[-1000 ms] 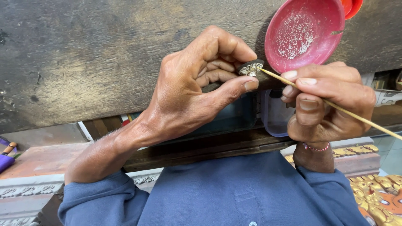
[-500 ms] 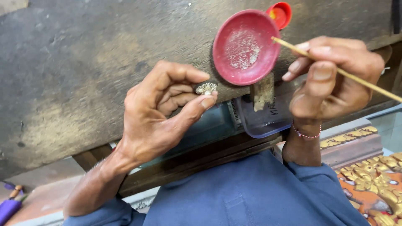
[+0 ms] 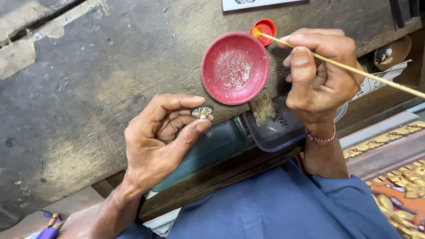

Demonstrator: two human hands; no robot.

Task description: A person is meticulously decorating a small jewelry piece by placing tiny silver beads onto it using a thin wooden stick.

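Left hand [image 3: 155, 141] sat at 7 o'clock of frame, grip narrow: thumb and forefinger pinched a small pale ornament [image 3: 202, 112], held just above the desk [image 3: 88, 88]. Right hand [image 3: 318, 77] at 2 o'clock, grip closed around a thin wooden stick [image 3: 354, 68], shaft running out toward 4 o'clock. Stick's yellow tip rested at the small red cap [image 3: 264, 29], at 1 o'clock of the red dish [image 3: 234, 68]. Dish held pale grit in its centre and sat at 1 o'clock of the ornament, near but apart. Clear plastic tub [image 3: 274, 130] lay under the right wrist. Gold-patterned panel [image 3: 398, 177] at 4 o'clock.
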